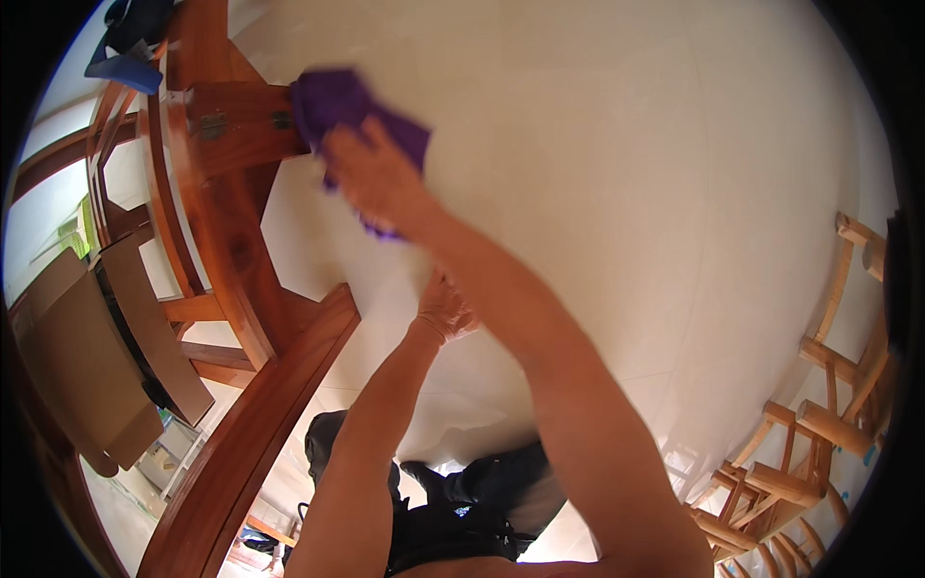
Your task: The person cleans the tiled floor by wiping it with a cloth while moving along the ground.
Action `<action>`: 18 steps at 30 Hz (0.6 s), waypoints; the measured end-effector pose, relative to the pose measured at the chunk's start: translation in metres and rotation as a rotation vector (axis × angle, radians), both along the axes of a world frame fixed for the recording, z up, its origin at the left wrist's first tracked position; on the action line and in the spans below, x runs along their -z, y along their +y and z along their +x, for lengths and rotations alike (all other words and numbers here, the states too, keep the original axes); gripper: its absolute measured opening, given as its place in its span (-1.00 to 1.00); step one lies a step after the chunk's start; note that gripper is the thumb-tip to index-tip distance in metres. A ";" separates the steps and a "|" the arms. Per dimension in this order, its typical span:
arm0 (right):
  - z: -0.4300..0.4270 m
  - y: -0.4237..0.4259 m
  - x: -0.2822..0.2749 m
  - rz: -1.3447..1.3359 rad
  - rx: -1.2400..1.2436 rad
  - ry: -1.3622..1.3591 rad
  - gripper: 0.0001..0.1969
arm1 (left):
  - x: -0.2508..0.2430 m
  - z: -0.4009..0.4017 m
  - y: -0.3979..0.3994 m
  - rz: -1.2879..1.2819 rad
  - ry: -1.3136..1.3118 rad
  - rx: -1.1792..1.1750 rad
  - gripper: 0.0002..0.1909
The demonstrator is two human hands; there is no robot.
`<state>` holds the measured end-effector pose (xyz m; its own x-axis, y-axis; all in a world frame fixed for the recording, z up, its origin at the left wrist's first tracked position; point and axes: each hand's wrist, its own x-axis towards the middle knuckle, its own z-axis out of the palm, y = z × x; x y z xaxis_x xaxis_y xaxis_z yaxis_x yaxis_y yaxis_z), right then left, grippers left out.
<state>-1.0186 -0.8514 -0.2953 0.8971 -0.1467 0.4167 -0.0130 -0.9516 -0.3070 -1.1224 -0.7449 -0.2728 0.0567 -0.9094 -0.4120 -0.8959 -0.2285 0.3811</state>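
Note:
My right hand [379, 177] lies over a purple cloth [336, 97] and presses it near the end of a reddish-brown wooden piece with metal hinges [242, 124]. The cloth is slightly blurred and hangs past my fingers on both sides. Lower down, my left hand [446, 307] is partly covered by my right forearm; what its fingers do cannot be made out. A long polished wooden beam [246, 433] runs beside my left arm.
At the left, an opened cardboard box [87, 354] stands among wooden frame parts. A blue object [124, 72] rests at the upper left. Light wooden chairs or stools [788, 484] stand along the right. Pale tiled floor [614, 180] spreads between.

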 end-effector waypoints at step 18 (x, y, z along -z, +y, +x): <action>-0.464 -0.350 0.062 -0.201 1.343 0.231 -0.50 | 0.022 -0.015 0.030 -0.340 -0.097 -0.009 -0.38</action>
